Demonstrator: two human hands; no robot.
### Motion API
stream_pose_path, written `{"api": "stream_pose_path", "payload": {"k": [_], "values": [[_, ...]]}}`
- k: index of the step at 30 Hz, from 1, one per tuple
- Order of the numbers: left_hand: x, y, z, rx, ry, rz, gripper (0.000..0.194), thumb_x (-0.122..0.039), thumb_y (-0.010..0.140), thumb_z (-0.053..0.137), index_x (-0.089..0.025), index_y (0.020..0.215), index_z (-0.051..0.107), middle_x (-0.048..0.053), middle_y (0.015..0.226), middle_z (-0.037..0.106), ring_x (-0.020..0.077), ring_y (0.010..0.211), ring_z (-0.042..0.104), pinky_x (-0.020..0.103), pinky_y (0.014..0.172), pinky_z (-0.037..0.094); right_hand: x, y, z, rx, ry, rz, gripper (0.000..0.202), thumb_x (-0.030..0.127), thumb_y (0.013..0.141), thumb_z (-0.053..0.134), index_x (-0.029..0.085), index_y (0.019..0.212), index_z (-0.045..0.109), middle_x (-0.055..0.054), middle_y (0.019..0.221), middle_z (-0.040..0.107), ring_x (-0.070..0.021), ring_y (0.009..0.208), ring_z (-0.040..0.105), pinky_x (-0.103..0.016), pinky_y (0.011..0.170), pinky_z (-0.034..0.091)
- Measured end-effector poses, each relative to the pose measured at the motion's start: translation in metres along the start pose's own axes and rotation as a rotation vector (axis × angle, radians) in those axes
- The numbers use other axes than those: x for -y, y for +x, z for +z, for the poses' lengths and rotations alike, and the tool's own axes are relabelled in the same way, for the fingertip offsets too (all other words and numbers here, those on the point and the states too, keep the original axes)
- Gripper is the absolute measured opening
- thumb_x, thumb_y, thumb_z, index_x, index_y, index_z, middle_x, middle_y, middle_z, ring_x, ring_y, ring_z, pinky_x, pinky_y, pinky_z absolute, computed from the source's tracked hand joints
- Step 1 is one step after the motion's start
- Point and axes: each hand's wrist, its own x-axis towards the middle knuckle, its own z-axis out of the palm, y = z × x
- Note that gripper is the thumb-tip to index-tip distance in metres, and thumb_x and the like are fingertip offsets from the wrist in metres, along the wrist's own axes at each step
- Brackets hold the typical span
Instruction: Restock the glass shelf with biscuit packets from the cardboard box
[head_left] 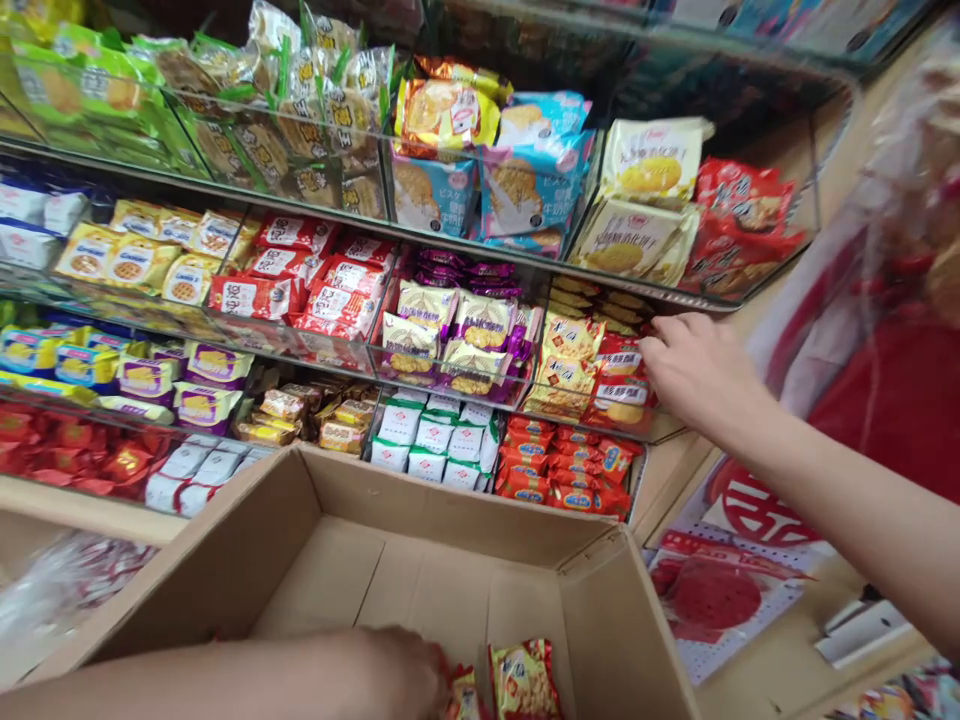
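Note:
My right hand (694,370) reaches to the right end of the middle shelf. Its fingers are bent and close together against the edge of a stack of red and cream biscuit packets (621,388); what lies under the fingertips is hidden. My left hand (409,672) is low inside an open cardboard box (450,555), smeared by motion. Its fingers are at a red and yellow snack packet (466,694), and I cannot make out whether they grip it. Another such packet (525,680) lies just to the right on the box floor.
Clear-fronted shelf bins hold many wrapped snacks, among them blue biscuit packets (534,185), white-and-green packets (433,432) and orange-red packets (564,465). Red decorations in plastic sleeves (724,595) hang at the right. A clear plastic bag (75,590) lies left of the box.

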Motion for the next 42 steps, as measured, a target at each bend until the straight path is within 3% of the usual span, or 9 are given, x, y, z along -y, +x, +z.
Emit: {"api": "stream_pose_path", "payload": {"k": [4,9,13,18,26,30,34,38,42], "values": [[0.032,-0.017,-0.014,0.103,0.425,-0.259,0.033,-0.007,0.032,0.07,-0.023,0.034,0.041,-0.009,0.028,0.024,0.0227,0.039,0.048,0.042,0.057,0.044,0.065,-0.065,-0.018,0.011,0.399,-0.277,0.025,0.02,0.084,0.037,0.015,0.072,0.059,-0.011,0.08,0.057,-0.0214,0.078,0.049,-0.033,0.067,0.035],[0.059,-0.018,-0.008,0.172,0.389,-0.403,0.026,-0.02,0.037,0.073,-0.023,0.059,0.058,-0.005,0.045,0.051,0.0237,0.057,0.057,0.039,0.065,0.046,0.162,-0.149,0.009,0.638,0.859,-0.504,0.015,0.018,0.078,0.049,0.014,0.086,0.061,-0.01,0.086,0.061,-0.0214,0.084,0.055,-0.031,0.074,0.039],[0.06,0.003,-0.003,0.184,0.482,-0.476,0.052,-0.026,0.04,0.075,-0.018,0.088,0.056,0.002,0.075,0.063,0.0261,0.073,0.06,0.037,0.069,0.047,0.206,-0.157,0.045,1.074,0.935,-0.469,0.03,0.02,0.069,0.06,0.007,0.096,0.06,-0.018,0.1,0.059,-0.0255,0.092,0.056,-0.029,0.072,0.042],[0.056,0.027,0.009,0.209,0.621,-0.434,0.083,-0.032,0.039,0.078,-0.017,0.112,0.041,0.015,0.114,0.053,0.0334,0.101,0.052,0.042,0.081,0.043,0.248,-0.149,0.05,1.227,1.014,-0.522,0.049,0.045,0.058,0.067,0.012,0.094,0.063,-0.011,0.091,0.063,-0.0238,0.079,0.06,-0.029,0.064,0.045],[0.058,0.024,0.0,0.19,0.581,-0.411,0.061,-0.021,0.047,0.074,-0.012,0.103,0.053,0.018,0.108,0.058,0.036,0.1,0.053,0.045,0.082,0.041,0.271,-0.17,0.044,1.138,1.155,-0.395,0.045,0.031,0.048,0.077,0.013,0.086,0.061,-0.014,0.099,0.056,-0.028,0.096,0.049,-0.032,0.078,0.039],[0.034,0.026,-0.018,0.141,0.35,-0.244,0.037,-0.035,0.077,0.051,-0.016,0.11,0.052,0.009,0.115,0.056,0.0204,0.102,0.053,0.028,0.083,0.042,0.253,-0.162,0.048,1.103,1.31,-0.235,0.035,0.027,0.051,0.074,0.018,0.079,0.054,-0.003,0.083,0.057,-0.0175,0.074,0.052,-0.024,0.059,0.038],[0.001,0.028,-0.021,0.128,0.168,-0.085,0.034,-0.046,0.08,0.046,-0.018,0.095,0.059,0.001,0.089,0.064,0.0139,0.081,0.059,0.02,0.068,0.044,0.229,-0.142,0.036,0.966,1.611,-0.018,0.036,0.031,0.058,0.068,0.02,0.085,0.046,0.001,0.08,0.057,-0.0143,0.072,0.053,-0.023,0.059,0.039],[-0.026,0.033,-0.016,-0.188,-0.103,0.018,0.041,-0.05,0.082,0.037,-0.015,0.092,0.056,0.002,0.076,0.059,0.0117,0.064,0.054,0.022,0.057,0.044,0.204,-0.126,0.022,0.736,2.212,0.572,0.047,0.039,0.066,0.063,0.02,0.102,0.04,0.0,0.081,0.058,-0.0159,0.075,0.056,-0.028,0.067,0.043],[-0.054,0.043,-0.015,-0.457,-0.458,0.021,0.038,-0.053,0.075,0.049,-0.017,0.086,0.052,-0.001,0.07,0.054,0.0111,0.059,0.05,0.021,0.05,0.041,0.183,-0.117,0.018,0.417,2.01,0.696,0.034,0.05,0.076,0.049,0.017,0.079,0.051,0.0,0.071,0.055,-0.013,0.067,0.05,-0.024,0.062,0.039]]}}
